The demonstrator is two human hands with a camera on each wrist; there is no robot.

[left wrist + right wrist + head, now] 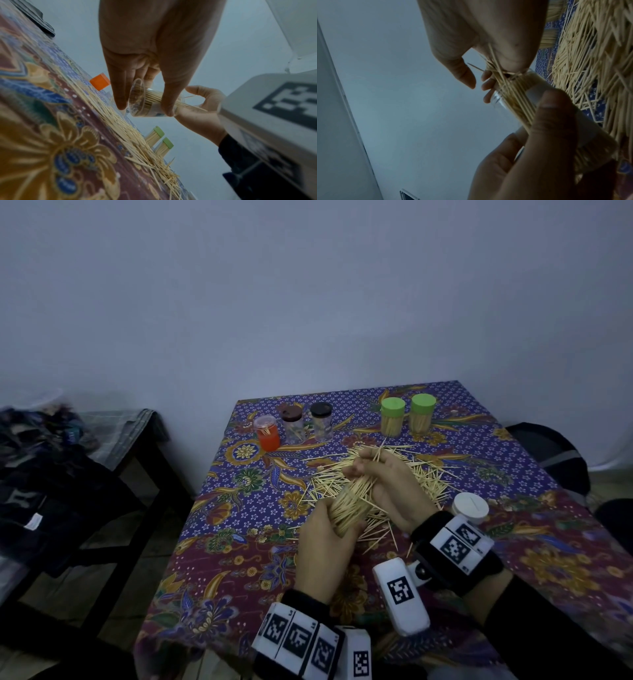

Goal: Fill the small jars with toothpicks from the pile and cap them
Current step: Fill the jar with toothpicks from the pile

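My left hand grips a clear jar, tilted on its side and packed with toothpicks, just above the table. In the left wrist view its fingers wrap the jar. My right hand is at the jar's mouth, curled round a bunch of toothpicks whose ends are in the jar. The loose toothpick pile lies under and behind both hands. A white cap sits on the table by my right wrist.
Along the back of the patterned tablecloth stand an orange jar, a brown-capped jar, a black-capped jar and two green-capped jars full of toothpicks. A dark bench with clothes stands to the left.
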